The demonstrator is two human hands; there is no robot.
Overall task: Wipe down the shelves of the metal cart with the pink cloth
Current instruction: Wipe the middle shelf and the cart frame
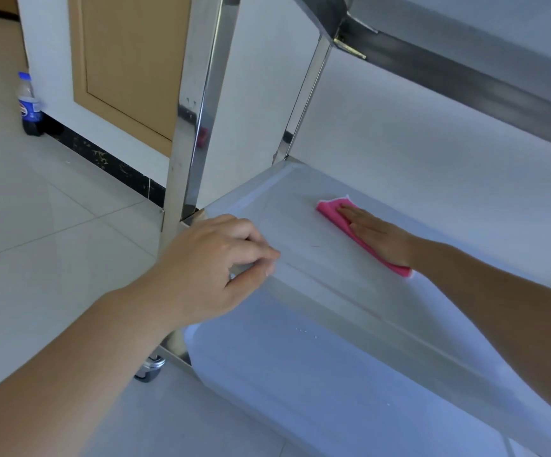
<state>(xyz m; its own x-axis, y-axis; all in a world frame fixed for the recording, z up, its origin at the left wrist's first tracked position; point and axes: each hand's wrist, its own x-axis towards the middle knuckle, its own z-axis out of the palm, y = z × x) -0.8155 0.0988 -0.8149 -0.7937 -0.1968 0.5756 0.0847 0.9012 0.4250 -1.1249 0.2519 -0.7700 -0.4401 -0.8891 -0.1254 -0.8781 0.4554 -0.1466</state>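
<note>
The metal cart's middle shelf (277,206) runs from centre to lower right, with a steel upright post (195,127) at its near left corner. A pink cloth (333,214) lies flat on that shelf. My right hand (376,232) presses down on the cloth with fingers stretched out flat. My left hand (214,262) grips the shelf's front rim near the corner post, fingers curled over the edge. The lower shelf (300,374) shows underneath, and the top shelf's rim (465,74) crosses the upper right.
A cola bottle with a blue label (30,105) stands on the tiled floor by the wall at left. A tan door panel (129,61) sits behind the post. A caster wheel (150,367) shows under the cart's near corner.
</note>
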